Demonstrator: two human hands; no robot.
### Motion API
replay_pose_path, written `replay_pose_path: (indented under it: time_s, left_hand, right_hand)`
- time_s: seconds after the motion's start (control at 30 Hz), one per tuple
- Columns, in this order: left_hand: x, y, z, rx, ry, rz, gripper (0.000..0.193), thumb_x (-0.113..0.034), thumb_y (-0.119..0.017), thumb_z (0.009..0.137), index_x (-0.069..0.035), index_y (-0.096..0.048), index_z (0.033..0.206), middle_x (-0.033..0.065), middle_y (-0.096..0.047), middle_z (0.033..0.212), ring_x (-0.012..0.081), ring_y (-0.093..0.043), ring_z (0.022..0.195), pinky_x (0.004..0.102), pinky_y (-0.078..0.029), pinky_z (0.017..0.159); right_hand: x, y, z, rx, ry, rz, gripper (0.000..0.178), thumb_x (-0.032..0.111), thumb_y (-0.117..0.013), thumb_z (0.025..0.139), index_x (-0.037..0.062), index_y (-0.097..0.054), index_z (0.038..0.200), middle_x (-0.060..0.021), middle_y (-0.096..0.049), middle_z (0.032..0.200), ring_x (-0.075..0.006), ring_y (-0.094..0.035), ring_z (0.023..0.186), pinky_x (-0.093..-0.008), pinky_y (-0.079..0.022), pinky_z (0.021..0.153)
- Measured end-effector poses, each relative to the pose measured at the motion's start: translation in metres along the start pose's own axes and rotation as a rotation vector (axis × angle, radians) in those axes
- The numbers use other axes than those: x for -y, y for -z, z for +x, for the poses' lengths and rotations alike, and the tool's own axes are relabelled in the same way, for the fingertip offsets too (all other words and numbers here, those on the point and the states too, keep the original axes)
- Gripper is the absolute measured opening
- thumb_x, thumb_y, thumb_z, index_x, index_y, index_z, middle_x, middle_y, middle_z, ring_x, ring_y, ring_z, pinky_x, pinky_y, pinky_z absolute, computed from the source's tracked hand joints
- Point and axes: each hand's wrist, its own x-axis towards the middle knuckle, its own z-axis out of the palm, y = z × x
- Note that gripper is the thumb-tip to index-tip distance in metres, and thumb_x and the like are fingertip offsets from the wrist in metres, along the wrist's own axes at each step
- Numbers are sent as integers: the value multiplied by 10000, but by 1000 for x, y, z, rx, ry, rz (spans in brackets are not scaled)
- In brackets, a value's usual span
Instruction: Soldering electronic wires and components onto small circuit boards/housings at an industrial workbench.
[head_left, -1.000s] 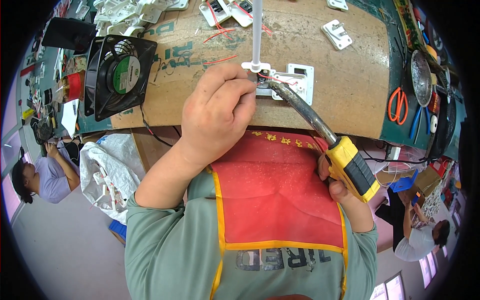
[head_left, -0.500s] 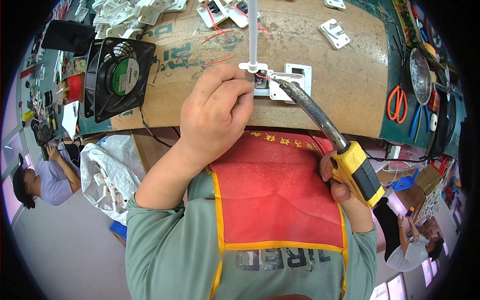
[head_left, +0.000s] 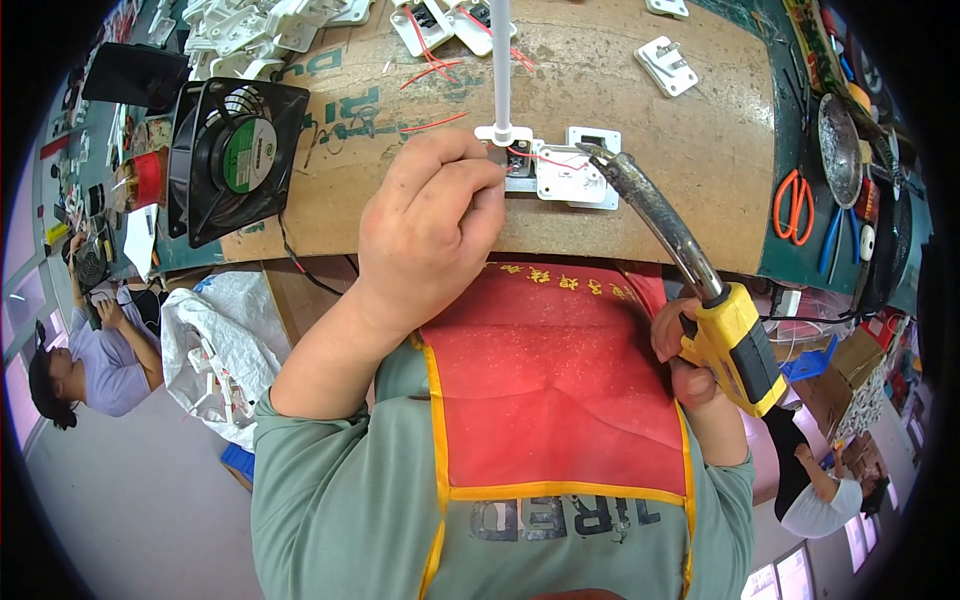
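My left hand (head_left: pixel 430 230) is closed in a pinch at the left side of a small white plastic housing with dark inner parts (head_left: pixel 519 165); what its fingertips hold is hidden. A thin red wire (head_left: pixel 545 158) runs from the dark parts over a white plastic plate (head_left: pixel 570 178) lying beside them. In my right hand (head_left: pixel 680 350) is the grip of a yellow and black soldering gun (head_left: pixel 735 345). Its long, dark-stained metal barrel slants up and left, and the tip stands above the plate's upper right part, near the wire's end. A white tube (head_left: pixel 502 70) comes down over the housing.
A black fan (head_left: pixel 238 155) stands at the left. White plastic parts (head_left: pixel 250 35) are heaped at the far left, with wired housings (head_left: pixel 430 25) beside them. A white plug piece (head_left: pixel 666 66) lies far right. Orange-handled scissors (head_left: pixel 795 207) and a metal pan (head_left: pixel 841 150) are at the right edge.
The soldering gun has moved right, its tip away from the housing's dark parts, leaving more of the red wire and white plate visible. My left hand has stayed almost in place.
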Motion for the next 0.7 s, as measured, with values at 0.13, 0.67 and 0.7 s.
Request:
replay_pose_path:
  time_s: [0.13,0.67,0.7]
  left_hand:
    - [1,-1,0,-2,0,-2,196,60,-724,707,-42,-651,858,68,-630,935,230,-644,824,318,-533,681]
    - [-3,6,1,39,23,9,183,35,-730,724,-47,-664,875,76,-637,947,232,-644,839,330,-539,679]
    - [-5,8,1,56,113,-54,171,20,-733,743,-45,-670,889,78,-639,951,224,-643,825,321,-537,669]
  right_hand:
    - [10,-8,3,-90,-32,-45,569,567,-756,817,49,-569,961,-24,-515,751,-146,-519,669,-282,-420,598]
    - [11,5,5,-129,18,-115,810,636,-708,811,32,-458,1290,10,-455,712,-112,-444,578,-255,-370,515]
    - [12,4,5,-139,6,-110,806,631,-710,810,33,-460,1288,8,-455,711,-113,-445,581,-256,-372,523]
